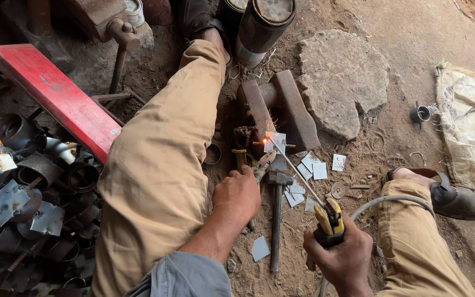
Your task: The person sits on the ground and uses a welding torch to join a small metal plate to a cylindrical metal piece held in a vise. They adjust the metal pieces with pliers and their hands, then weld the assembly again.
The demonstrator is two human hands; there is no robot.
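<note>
I sit on bare dirt with my legs spread. My right hand [341, 254] grips a yellow welding electrode holder [329, 219] with a grey cable. Its thin rod [297, 168] points up-left to a small glowing spark [265, 141] on a small metal part against a rusty steel anvil block [284, 107]. My left hand [238, 195] is closed around the handles of pliers [260, 168], which reach toward the same part. A hammer [276, 217] lies on the ground between my hands.
Small cut metal squares [314, 168] lie scattered by the anvil. A flat stone [343, 82] sits beyond it. A heap of metal rings and scrap [26, 203] fills the left, beside a red beam [56, 99]. Cans [262, 25] stand at the top; a sack [471, 126] lies right.
</note>
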